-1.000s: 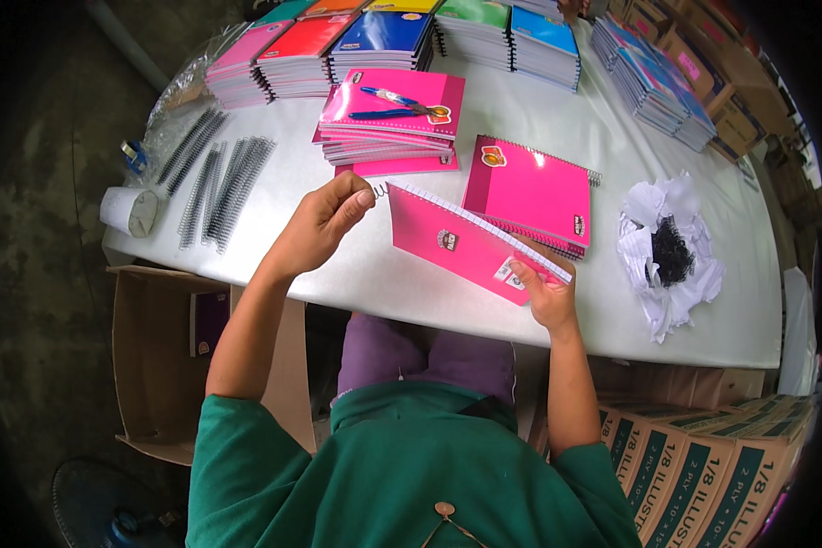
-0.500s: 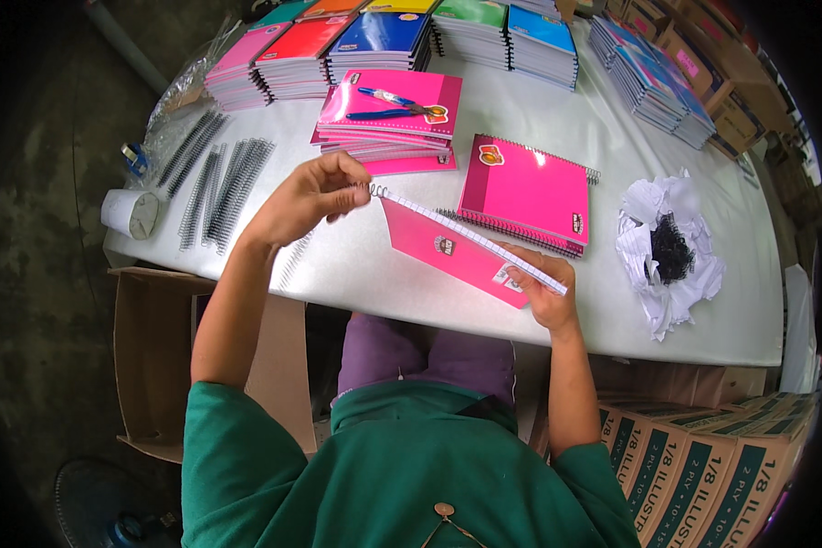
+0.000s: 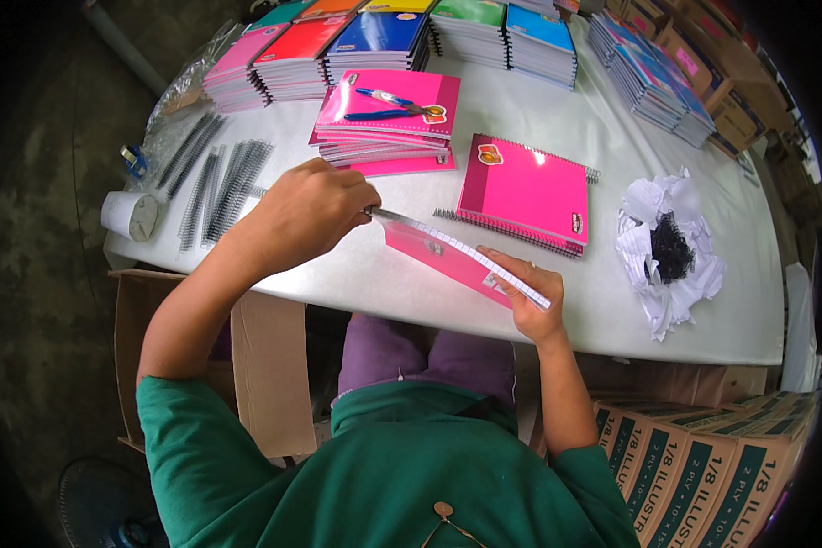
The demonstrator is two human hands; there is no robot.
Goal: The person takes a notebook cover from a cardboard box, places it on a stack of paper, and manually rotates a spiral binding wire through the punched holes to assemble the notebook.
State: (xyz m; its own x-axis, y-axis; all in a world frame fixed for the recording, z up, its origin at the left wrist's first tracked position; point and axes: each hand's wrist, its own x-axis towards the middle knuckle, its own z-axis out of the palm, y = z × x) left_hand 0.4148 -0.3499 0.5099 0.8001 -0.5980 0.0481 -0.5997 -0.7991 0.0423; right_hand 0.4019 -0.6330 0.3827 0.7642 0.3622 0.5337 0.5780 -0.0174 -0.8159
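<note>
A pink notebook (image 3: 434, 251) stands on edge over the white table (image 3: 356, 269), its punched spine edge up. My right hand (image 3: 525, 301) grips its near right end. My left hand (image 3: 306, 212) pinches the far left end of that spine edge, fingers closed around a thin dark wire spiral tip. A finished pink spiral notebook (image 3: 525, 192) lies flat just beyond. Behind it is a stack of pink notebooks (image 3: 388, 123) with a blue tool and pens on top.
Loose black wire spirals (image 3: 219, 183) lie at the table's left by a white roll (image 3: 130, 215). Piles of coloured notebooks (image 3: 384, 36) line the far edge. Crumpled paper with black scraps (image 3: 667, 251) lies right. Cardboard boxes (image 3: 703, 466) stand lower right and a cardboard panel (image 3: 265, 365) by my left knee.
The notebook has tipped from slanted flat to standing on edge. My left hand has slid left and down along the spine to its far end. My right hand keeps its hold.
</note>
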